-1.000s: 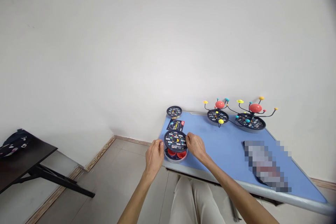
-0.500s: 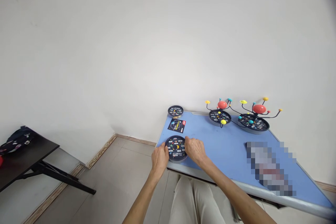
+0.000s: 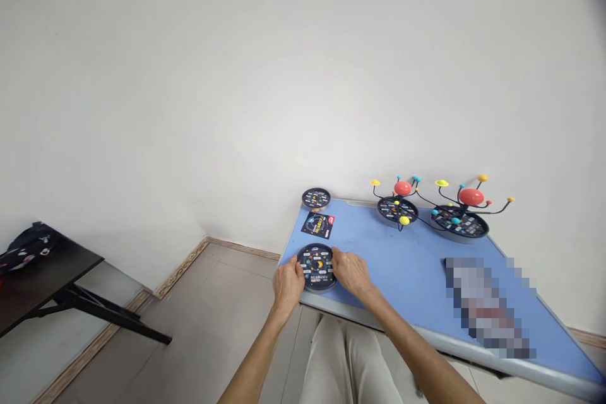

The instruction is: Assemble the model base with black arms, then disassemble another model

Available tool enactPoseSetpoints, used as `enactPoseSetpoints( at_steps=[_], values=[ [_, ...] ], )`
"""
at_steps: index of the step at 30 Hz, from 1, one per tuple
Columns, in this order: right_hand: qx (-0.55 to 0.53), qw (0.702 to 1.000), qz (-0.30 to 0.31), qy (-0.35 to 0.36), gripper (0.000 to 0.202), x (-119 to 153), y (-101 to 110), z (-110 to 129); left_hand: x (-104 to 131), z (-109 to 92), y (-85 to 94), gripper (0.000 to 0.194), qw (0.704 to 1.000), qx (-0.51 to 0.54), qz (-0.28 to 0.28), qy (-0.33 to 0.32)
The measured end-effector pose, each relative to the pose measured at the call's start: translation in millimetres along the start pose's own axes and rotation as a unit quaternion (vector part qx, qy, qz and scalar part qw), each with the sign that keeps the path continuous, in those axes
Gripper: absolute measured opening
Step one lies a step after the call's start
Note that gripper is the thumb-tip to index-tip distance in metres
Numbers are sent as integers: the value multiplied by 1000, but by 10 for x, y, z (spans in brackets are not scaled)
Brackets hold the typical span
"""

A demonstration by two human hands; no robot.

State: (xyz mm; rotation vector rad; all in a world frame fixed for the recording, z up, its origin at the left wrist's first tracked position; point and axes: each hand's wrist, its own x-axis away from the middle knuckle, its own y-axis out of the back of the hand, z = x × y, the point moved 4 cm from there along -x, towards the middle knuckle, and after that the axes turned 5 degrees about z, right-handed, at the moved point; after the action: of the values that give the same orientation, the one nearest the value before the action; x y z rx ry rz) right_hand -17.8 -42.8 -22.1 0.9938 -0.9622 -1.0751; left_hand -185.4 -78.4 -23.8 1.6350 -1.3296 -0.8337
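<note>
A round black box (image 3: 316, 267) with coloured planet pictures on its lid sits at the near left corner of the blue table (image 3: 407, 271). My left hand (image 3: 288, 283) grips its left rim and my right hand (image 3: 349, 271) grips its right rim. The lid lies flat on the box, closed. Just beyond it a dark printed card (image 3: 318, 226) lies flat, and a second round black box (image 3: 315, 198) sits at the far left corner.
Two planet models (image 3: 396, 202) (image 3: 461, 211) with orange balls and wire arms stand at the table's back. A blurred object (image 3: 487, 306) lies at the right. A black side table (image 3: 42, 278) with a bag stands far left on the tiled floor.
The lid, held tilted above the open box with red pieces showing a second ago, has come down onto the box. Both hands now press at its rim.
</note>
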Motion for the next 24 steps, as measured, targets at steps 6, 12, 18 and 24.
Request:
enactPoseSetpoints(
  at_steps=[6, 12, 18, 24],
  values=[
    [-10, 1000, 15, 2, 37, 8, 71, 30, -85, 58, 28, 35, 994, 106, 4, 0],
    [-25, 999, 38, -7, 38, 6, 146, 35, -137, 173, -70, 38, 951, 271, 123, 87],
    [-19, 999, 45, -3, 37, -2, 83, 22, -161, 136, -86, 38, 920, 337, 166, 111],
    [-16, 999, 45, -6, 38, -10, 63, 6, -190, 102, -84, 39, 922, 332, 167, 108]
  ],
)
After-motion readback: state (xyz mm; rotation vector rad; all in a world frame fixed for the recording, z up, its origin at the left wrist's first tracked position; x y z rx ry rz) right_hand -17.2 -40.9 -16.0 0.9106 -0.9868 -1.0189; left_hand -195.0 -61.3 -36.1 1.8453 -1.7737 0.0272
